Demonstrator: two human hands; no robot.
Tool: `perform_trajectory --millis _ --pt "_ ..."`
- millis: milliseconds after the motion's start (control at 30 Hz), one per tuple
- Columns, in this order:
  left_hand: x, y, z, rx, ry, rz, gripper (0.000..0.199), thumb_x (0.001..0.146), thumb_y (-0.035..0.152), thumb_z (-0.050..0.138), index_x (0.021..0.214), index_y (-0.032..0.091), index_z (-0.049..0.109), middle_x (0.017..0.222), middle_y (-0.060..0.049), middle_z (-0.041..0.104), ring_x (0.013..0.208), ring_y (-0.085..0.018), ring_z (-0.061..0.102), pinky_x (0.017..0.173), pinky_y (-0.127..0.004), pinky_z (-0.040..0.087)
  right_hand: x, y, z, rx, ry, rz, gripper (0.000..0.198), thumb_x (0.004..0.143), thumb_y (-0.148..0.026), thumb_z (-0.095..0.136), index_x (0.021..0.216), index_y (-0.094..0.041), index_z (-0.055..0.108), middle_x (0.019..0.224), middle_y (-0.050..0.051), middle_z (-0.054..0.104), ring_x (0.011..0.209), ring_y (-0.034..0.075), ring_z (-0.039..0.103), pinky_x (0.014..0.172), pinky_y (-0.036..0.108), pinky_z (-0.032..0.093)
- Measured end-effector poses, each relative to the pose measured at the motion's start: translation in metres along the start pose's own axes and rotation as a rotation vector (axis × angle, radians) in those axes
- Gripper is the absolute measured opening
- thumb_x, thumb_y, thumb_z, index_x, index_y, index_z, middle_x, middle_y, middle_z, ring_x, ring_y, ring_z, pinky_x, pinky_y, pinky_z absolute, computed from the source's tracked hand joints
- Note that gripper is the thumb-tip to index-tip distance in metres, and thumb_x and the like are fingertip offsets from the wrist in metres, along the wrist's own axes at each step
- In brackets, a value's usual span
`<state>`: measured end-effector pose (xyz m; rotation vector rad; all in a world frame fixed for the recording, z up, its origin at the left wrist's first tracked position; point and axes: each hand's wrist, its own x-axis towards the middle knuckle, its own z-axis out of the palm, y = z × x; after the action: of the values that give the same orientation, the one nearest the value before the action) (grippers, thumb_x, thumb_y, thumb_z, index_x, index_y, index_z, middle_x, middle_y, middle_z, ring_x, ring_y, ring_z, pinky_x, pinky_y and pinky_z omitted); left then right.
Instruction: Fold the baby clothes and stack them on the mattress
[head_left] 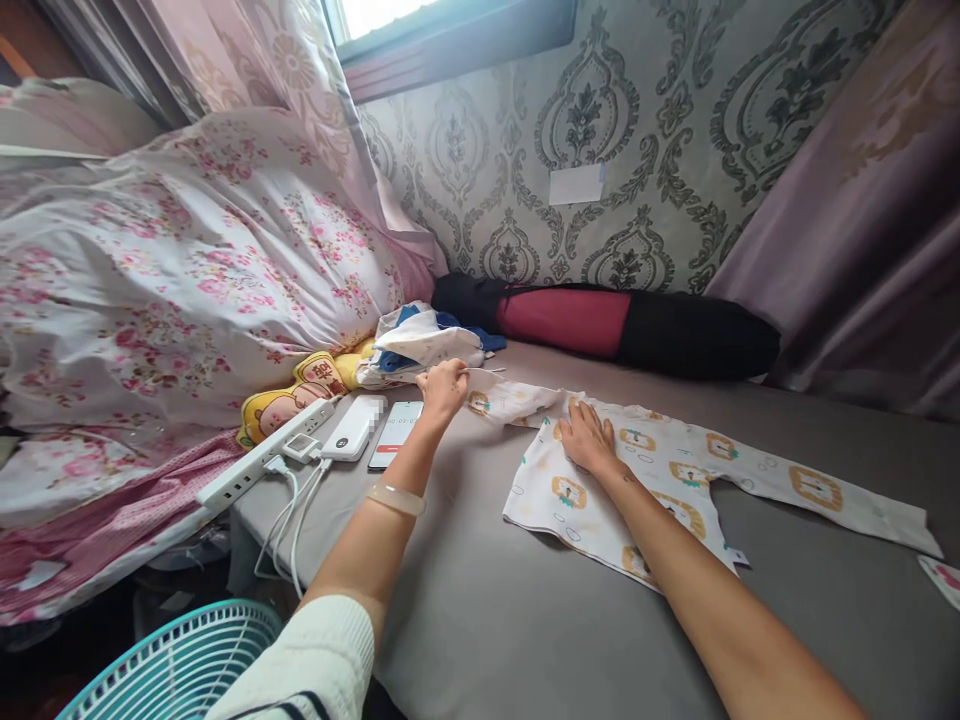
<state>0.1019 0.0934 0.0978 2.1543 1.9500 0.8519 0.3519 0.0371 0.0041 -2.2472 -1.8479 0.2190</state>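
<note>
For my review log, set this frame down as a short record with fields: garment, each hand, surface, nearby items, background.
Garment: long-sleeved lion-print top, spread out
Left hand: gripping the end of one sleeve
Right hand: palm down on the top
Surface: grey sheet
Nearby items: smartphone, white power bank, power strip
Background: long black-and-red bag before a patterned wall

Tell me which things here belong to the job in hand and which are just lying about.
In the job:
shirt
left hand, holding its sleeve's end
right hand, resting on its body

Lying about, it seems:
phone
power bank
power strip
yellow cushion
fan
black-and-red bundle
</note>
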Motion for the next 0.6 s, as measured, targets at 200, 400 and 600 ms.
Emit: perform_trajectory --millis 200,400,600 --pt "0.034 -0.005 0.011 0.132 0.062 0.030 0.027 0.087 0.021 0.044 0.101 0.021 0.067 0.105 -0.009 0.068 0.105 -0.027 0.058 0.088 -0.042 0.032 0.005 -0.014 0.001 0.019 -0.015 -0.016 0.051 0.098 -0.035 0.021 0.142 -0.014 0.038 0.156 0.012 0.024 0.143 0.024 0.019 0.113 0.049 0.015" --pt "0.056 -0.015 0.024 0.207 0.079 0.065 0.027 0.089 0.022 0.041 0.100 0.021 0.066 0.106 -0.010 0.066 0.103 -0.027 0.056 0.088 -0.043 0.032 0.010 -0.020 0.008 -0.033 0.014 -0.021 0.052 0.098 -0.034 0.020 0.143 -0.016 0.038 0.155 0.012 0.028 0.143 0.022 0.017 0.113 0.047 0.012" --pt "0.071 -0.023 0.035 0.256 0.068 0.083 0.029 0.089 0.021 0.039 0.100 0.021 0.066 0.103 -0.011 0.065 0.103 -0.029 0.054 0.089 -0.045 0.032 0.015 -0.024 0.011 -0.065 0.018 -0.013 0.054 0.098 -0.037 0.020 0.146 -0.018 0.036 0.156 0.011 0.025 0.144 0.024 0.016 0.114 0.048 0.010"
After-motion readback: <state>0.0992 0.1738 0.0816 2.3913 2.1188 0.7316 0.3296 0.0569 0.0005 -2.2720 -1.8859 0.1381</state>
